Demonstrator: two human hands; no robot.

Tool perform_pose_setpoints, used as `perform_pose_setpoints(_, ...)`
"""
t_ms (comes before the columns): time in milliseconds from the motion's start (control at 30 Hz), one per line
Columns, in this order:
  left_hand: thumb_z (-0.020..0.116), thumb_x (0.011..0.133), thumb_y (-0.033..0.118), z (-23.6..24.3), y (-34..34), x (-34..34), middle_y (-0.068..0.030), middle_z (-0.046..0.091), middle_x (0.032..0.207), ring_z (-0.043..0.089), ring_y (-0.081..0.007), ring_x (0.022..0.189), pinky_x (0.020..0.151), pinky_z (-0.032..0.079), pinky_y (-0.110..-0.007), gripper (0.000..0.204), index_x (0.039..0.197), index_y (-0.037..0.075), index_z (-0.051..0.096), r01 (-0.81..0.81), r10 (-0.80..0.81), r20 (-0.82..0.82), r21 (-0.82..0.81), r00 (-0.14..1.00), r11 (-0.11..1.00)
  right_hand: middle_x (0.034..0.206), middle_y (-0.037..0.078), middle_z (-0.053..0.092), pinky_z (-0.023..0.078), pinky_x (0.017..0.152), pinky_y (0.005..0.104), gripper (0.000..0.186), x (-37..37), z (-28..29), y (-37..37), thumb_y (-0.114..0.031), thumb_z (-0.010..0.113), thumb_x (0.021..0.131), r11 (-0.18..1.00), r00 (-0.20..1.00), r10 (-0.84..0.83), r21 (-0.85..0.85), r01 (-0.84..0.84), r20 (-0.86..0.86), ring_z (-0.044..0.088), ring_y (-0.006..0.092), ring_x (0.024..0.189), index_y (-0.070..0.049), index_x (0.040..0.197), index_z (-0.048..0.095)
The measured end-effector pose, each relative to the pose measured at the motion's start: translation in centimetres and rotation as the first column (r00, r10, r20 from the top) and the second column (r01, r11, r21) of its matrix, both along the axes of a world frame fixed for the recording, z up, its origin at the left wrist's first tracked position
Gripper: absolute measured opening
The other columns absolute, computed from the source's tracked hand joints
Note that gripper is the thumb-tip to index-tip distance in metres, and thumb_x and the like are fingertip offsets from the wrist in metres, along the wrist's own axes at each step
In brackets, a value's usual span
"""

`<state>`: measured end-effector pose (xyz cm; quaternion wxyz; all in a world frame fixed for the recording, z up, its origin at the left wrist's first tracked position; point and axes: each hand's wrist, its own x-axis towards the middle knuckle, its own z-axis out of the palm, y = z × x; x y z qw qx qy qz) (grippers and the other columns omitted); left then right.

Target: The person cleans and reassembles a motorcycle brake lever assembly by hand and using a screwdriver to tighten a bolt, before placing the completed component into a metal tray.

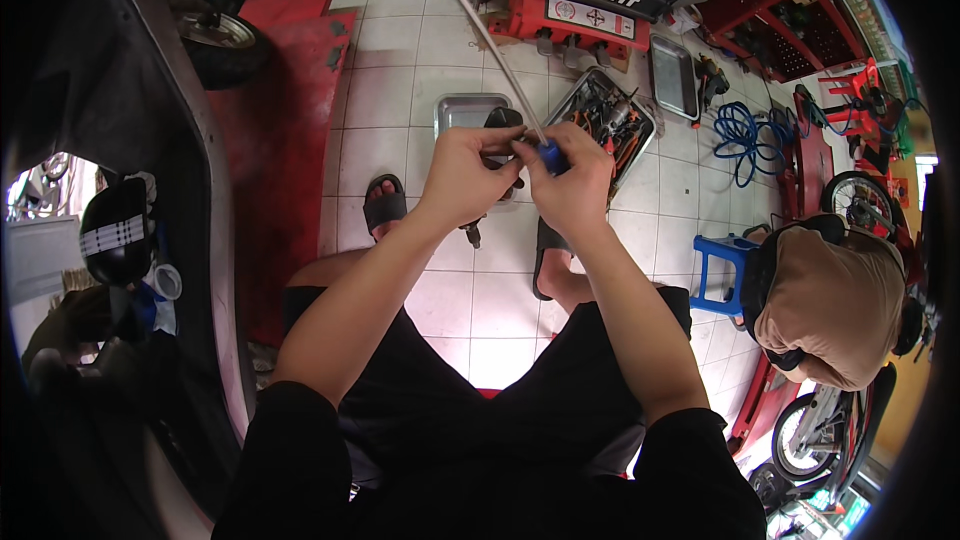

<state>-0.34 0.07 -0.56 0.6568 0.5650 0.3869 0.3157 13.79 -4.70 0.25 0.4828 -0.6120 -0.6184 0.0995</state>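
My right hand [575, 180] is closed round the blue handle [549, 156] of a screwdriver. Its long metal shaft [490, 40] points up and away to the left. Close beside it, my left hand [465, 175] has its fingers bent round a black part [503, 119], whose kind I cannot make out. The fingertips of both hands nearly meet at the screwdriver's handle end. Below my left hand a dark piece [472, 233] shows; whether it belongs to the held part or lies on the floor, I cannot tell.
Beyond my hands, a tray of tools [625, 130] and a metal tray [455, 112] rest on white tiles. A dark motorbike body [130, 90] stands left, near a red platform [290, 130]. At right are a blue hose [745, 135], a blue stool [718, 270] and a crouching person [835, 305].
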Motion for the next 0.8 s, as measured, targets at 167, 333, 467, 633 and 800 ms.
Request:
perform_pose_setpoints(167, 0.066, 0.082, 0.001, -0.6, 0.5, -0.1, -0.0114, 0.072, 0.087, 0.064, -0.0081, 0.066, 0.052, 0.05, -0.024, 0.032, 0.114, -0.003, 0.066, 0.043, -0.044, -0.006, -0.03, 0.999, 0.999, 0.081, 0.012, 0.063, 0.05, 0.061, 0.0338, 0.02, 0.6, 0.2, 0.0, 0.002, 0.075, 0.07, 0.996, 0.996, 0.084, 0.01, -0.084, 0.013, 0.063, 0.0289, 0.07, 0.001, 0.088, 0.067)
perform_pose_setpoints(333, 0.066, 0.081, 0.002, -0.3, 0.4, -0.1, -0.0079, 0.07, 0.076, 0.06, -0.0055, 0.061, 0.05, 0.048, -0.024, 0.031, 0.111, -0.003, 0.068, 0.077, -0.079, -0.047, -0.041, 0.996, 0.996, 0.084, 0.013, 0.063, 0.05, 0.06, 0.0333, 0.021, 1.2, 0.2, 0.0, 0.003, 0.074, 0.07, 0.987, 0.984, 0.162, 0.0, -0.163, 0.069, 0.064, 0.0281, 0.072, 0.0, 0.09, 0.068)
perform_pose_setpoints(467, 0.064, 0.082, 0.002, -0.4, 0.4, -0.1, -0.0069, 0.068, 0.072, 0.061, -0.0068, 0.059, 0.049, 0.046, -0.024, 0.03, 0.111, -0.003, 0.068, 0.023, -0.025, -0.072, -0.024, 0.997, 0.999, 0.08, 0.013, 0.064, 0.051, 0.06, 0.0335, 0.018, 0.4, 0.3, -0.1, 0.0, 0.074, 0.071, 0.998, 0.996, 0.047, -0.048, -0.043, 0.069, 0.065, 0.0286, 0.07, 0.0, 0.089, 0.068)
perform_pose_setpoints(633, 0.065, 0.084, -0.001, -0.4, 0.3, 0.1, -0.0015, 0.068, 0.079, 0.058, -0.0049, 0.061, 0.05, 0.046, -0.022, 0.027, 0.11, -0.001, 0.069, -0.008, 0.007, -0.1, -0.013, 0.995, 1.0, 0.076, 0.012, 0.065, 0.051, 0.06, 0.0338, 0.014, 0.0, -0.5, -0.4, -0.002, 0.075, 0.072, 0.997, 0.997, -0.033, -0.062, 0.037, 0.067, 0.064, 0.0292, 0.067, 0.0, 0.085, 0.069)
perform_pose_setpoints(800, 0.063, 0.08, 0.0, -0.4, 0.0, 0.3, -0.0106, 0.07, 0.072, 0.064, -0.0093, 0.062, 0.055, 0.049, -0.025, 0.031, 0.11, -0.006, 0.067, -0.063, 0.074, -0.078, 0.136, 0.994, 0.989, 0.077, 0.012, 0.065, 0.051, 0.06, 0.0343, 0.014, -0.5, -0.2, -0.5, -0.002, 0.075, 0.072, 0.999, 0.997, -0.05, 0.018, 0.049, 0.058, 0.064, 0.0287, 0.066, 0.0, 0.084, 0.068)
